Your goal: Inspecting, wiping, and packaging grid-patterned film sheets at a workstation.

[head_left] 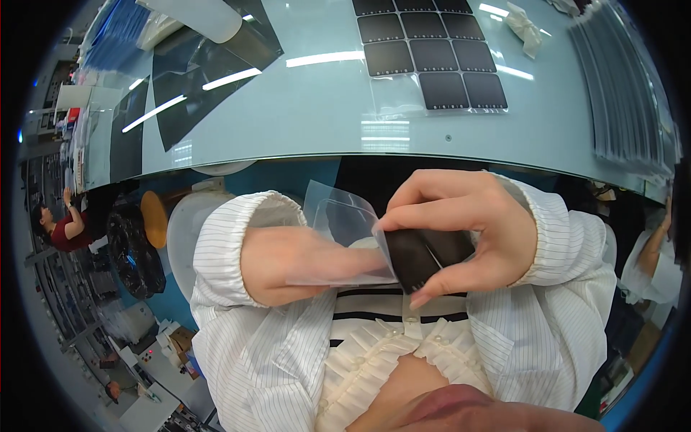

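Plastic sleeve [344,210]: one, clear and thin, between the two hands; its right edge meets the dark pieces.
Dark pieces [410,259]: in the right hand's grip, beside the sleeve; two dark panels show, with a pale line between them.
Right hand [489,219]: thumb and fingers clamped on the dark pieces, fingertips at the sleeve's edge.
Left hand [306,261]: fingers reach toward the right hand, blurred and seen through the film; whether they are inside the sleeve or behind it, or pinch it, I cannot tell.
Clear sheet [392,88]: on the glass-topped desk [302,119] ahead of the grip; it carries eleven dark rectangles [433,55] in view, the top row cut by the picture's border.
Desk edge: runs between the grip and the clear sheet.
Ahead and left of the grip: two dark sheets [198,83], with one white cylinder [205,18] over the larger; beyond, a bluish plastic stack [119,36].
Ahead and right: one crumpled white tissue [525,30]; farther right, a tall pile of clear plastic [622,90], layers too many to count.
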Available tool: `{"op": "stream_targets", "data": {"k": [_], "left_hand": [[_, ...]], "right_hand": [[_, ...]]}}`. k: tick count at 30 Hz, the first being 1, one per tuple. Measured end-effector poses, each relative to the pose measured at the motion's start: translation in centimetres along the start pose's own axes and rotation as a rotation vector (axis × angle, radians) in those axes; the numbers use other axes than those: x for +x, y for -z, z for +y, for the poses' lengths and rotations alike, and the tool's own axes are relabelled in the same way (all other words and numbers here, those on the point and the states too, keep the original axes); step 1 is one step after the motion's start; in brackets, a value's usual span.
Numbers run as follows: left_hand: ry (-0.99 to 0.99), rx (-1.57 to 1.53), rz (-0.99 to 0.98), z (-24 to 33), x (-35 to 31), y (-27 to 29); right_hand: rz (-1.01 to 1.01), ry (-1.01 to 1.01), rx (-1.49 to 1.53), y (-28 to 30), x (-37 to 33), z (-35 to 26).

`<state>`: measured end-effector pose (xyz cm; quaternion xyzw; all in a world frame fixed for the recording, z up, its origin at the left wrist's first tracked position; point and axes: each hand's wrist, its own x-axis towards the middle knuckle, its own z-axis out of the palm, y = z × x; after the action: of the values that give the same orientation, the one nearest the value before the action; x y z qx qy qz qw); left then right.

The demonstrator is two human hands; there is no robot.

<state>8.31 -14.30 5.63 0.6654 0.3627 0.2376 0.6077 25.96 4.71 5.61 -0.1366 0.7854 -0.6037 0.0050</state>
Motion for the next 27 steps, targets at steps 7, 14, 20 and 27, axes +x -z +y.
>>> {"op": "stream_targets", "data": {"k": [7,14,20,27], "left_hand": [[-0.111,0.141,0.209,-0.7,-1.1,1.0],[0.271,-0.156,0.321,-1.2,-8.2,5.6],[0.41,0.076,1.028,-2.4,-21.9,7.3],[0.524,0.229,1.596,-6.0,-30.9,16.6]], "right_hand": [[0.097,0.046,0.048,0.9,0.4,-0.6],[0.387,0.294,-0.166,6.3,-1.5,-0.7],[0.563,0.097,-0.613,6.3,-1.6,3.3],[0.592,-0.104,-0.645,4.4,-2.1,6.2]]}}
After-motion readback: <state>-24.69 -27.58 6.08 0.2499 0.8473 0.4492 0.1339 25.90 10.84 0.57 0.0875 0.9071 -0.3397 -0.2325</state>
